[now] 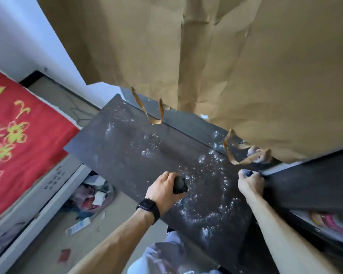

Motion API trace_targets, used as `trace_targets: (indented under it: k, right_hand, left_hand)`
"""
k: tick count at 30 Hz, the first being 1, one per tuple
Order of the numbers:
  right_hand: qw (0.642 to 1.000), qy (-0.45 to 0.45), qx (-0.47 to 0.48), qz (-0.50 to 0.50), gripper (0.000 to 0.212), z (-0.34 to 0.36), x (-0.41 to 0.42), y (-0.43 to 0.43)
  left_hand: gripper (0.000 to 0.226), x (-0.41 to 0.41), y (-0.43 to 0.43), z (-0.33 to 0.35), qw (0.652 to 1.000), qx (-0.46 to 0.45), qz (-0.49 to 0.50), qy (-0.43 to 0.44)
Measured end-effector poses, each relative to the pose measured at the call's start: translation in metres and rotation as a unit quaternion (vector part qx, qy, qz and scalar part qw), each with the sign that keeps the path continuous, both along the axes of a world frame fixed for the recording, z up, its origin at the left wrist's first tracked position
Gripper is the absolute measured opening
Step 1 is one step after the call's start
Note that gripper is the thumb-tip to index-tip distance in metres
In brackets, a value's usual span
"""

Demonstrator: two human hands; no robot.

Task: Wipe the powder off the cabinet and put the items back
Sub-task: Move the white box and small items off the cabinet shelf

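Where white powder [212, 216] lies scattered in flecks and clumps, the dark cabinet top [127, 155] runs slantwise across the middle of the view. The specks are thickest in its nearer right part and thinner toward the far left corner. The left hand [162, 189] rests on that top amid the powder, its fingers curled round a dark wad [180, 185] that sits against the surface; whether the wad is a cloth or a sponge is not clear. A black smartwatch [148, 206] sits on the left wrist. The right hand [250, 183] is at the cabinet's right rear edge with its fingers curled, pinching a small blue-grey thing [246, 172] that is too blurred to name.

Above and behind the cabinet, a large brown paper bag [246, 76] fills the upper part of the view. One flat paper handle [156, 115] dangles over the rear edge, and a second handle [244, 153] hangs just beyond the right hand. To the right, below the cabinet top, a shelf [305, 224] holds pink and yellow rolls [329, 220]. On the left lies a red cloth [18, 135] with yellow flower embroidery, above a white storage unit [48, 194]. Scraps of paper litter the floor [83, 244] between the storage unit and the cabinet.
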State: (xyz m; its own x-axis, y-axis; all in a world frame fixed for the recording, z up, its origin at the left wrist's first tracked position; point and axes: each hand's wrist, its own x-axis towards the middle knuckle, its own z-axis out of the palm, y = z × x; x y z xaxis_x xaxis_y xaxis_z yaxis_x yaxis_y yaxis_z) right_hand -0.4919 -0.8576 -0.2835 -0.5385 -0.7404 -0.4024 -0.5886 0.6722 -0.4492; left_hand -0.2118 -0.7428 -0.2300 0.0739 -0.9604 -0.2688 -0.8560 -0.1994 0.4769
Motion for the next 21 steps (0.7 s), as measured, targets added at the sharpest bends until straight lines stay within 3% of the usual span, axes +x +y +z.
trace_targets:
  k: [3, 6, 8, 16, 18, 21]
  right_hand:
    - [0.992, -0.104, -0.041, 0.053, 0.036, 0.023, -0.005, 0.042]
    - [0.973, -0.222, -0.049, 0.042, 0.025, 0.039, -0.027, 0.096]
    - [0.965, -0.253, -0.066, 0.031, 0.016, 0.046, -0.054, 0.137]
    - [0.978, -0.186, -0.093, -0.024, 0.002, 0.07, -0.202, 0.279]
    - [0.98, -0.172, -0.086, -0.05, 0.012, 0.071, -0.236, 0.304]
    - [0.984, -0.147, -0.068, -0.075, 0.018, 0.077, -0.279, 0.34]
  left_hand:
    - [0.06, -0.015, 0.014, 0.003, 1.0, -0.003, -0.008, -0.004]
    - [0.06, -0.05, 0.024, 0.007, 0.999, -0.009, -0.041, 0.001]
    - [0.06, -0.085, 0.03, 0.012, 0.997, -0.013, -0.074, -0.001]
    - [0.062, -0.284, 0.062, 0.033, 0.969, -0.062, -0.233, 0.043]
    - [0.062, -0.333, 0.064, 0.038, 0.958, -0.08, -0.27, 0.053]
    - [0.062, -0.399, 0.056, 0.045, 0.928, -0.161, -0.333, -0.052]
